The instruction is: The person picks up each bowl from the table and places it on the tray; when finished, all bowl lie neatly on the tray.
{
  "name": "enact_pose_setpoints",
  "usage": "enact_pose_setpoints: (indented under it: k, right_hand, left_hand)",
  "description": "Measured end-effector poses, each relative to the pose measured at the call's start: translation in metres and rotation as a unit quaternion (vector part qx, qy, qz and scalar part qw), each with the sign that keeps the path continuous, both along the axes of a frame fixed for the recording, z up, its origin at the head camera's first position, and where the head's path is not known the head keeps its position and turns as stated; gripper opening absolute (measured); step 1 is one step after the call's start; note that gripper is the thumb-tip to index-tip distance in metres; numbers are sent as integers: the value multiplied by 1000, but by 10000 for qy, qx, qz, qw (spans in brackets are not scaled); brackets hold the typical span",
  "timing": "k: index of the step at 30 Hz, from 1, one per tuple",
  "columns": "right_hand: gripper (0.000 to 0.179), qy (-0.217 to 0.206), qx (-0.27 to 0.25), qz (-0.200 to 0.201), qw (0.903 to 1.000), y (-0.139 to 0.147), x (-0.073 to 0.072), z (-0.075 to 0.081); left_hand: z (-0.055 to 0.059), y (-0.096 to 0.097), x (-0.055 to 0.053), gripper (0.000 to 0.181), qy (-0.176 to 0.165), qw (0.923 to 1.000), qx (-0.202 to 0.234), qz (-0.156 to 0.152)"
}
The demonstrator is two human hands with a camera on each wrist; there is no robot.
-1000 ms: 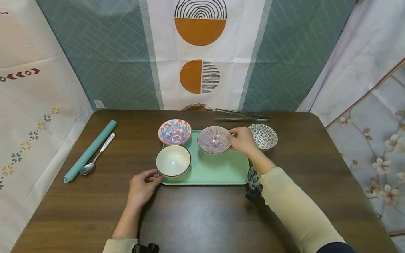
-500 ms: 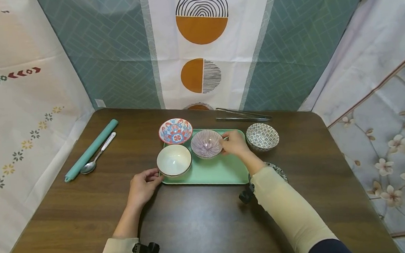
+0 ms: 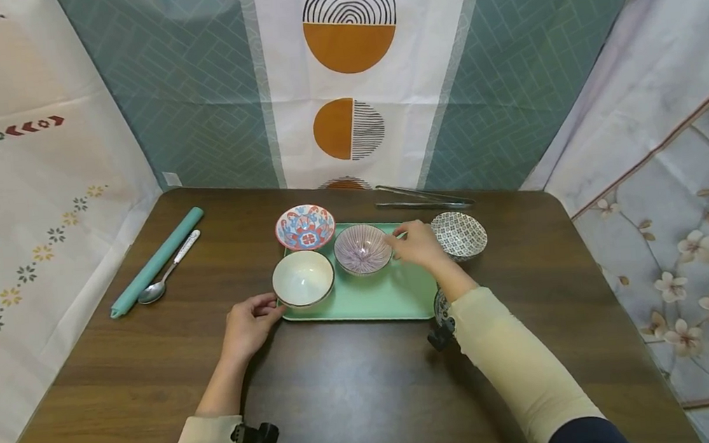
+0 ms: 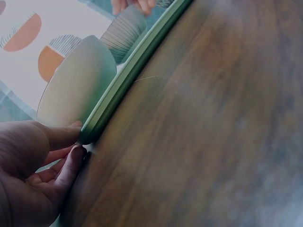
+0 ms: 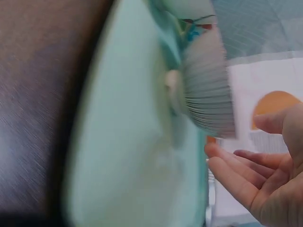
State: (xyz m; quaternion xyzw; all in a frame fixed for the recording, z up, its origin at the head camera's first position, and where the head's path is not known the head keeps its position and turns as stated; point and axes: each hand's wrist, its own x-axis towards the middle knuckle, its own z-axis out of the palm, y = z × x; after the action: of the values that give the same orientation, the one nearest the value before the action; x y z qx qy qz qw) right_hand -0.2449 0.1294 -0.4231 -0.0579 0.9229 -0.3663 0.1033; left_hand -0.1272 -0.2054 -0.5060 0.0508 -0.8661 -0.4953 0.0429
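Observation:
A light green tray (image 3: 392, 294) bears a white bowl (image 3: 303, 278) at its left and a purple-striped bowl (image 3: 362, 249) beside it. My left hand (image 3: 250, 327) pinches the tray's near left corner; in the left wrist view its thumb (image 4: 72, 165) lies under the rim and a finger above. Just right of the striped bowl hovers my right hand (image 3: 418, 245), holding nothing. Its fingers are spread apart from that bowl in the right wrist view, which is partly blurred. A red-and-blue patterned bowl (image 3: 305, 227) sits at the tray's back left corner.
A grey-patterned bowl (image 3: 460, 235) stands right of the tray. Another patterned bowl (image 3: 441, 307) is mostly hidden by the right sleeve. Metal tongs (image 3: 425, 198) lie at the back edge. A spoon (image 3: 169, 267) and a green rolled item (image 3: 157, 263) lie at left.
The striped bowl has moved left and down onto the tray beside the white bowl. My right hand has let go of it and drawn back slightly right. The left hand stays put.

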Motion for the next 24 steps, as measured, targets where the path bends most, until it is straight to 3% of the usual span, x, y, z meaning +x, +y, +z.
enact_pose_setpoints:
  k: [6,11,17,24]
  right_hand:
    - [50,208,-8,-87,9997,26,0,34]
    - [49,583,102,-339,9977,58,1,49]
    - [50,977,280,-405,9940,92,0,49]
    - [52,1082,441,-754,9903,125,4,36]
  left_hand:
    - [4,1,-1,31,18,10000,6,63]
    - [4,1,-1,31,30,10000,-50,69]
    - [3,0,-1,31,10,10000,-37,37]
    - [1,1,0,33,-92,10000,-19,18]
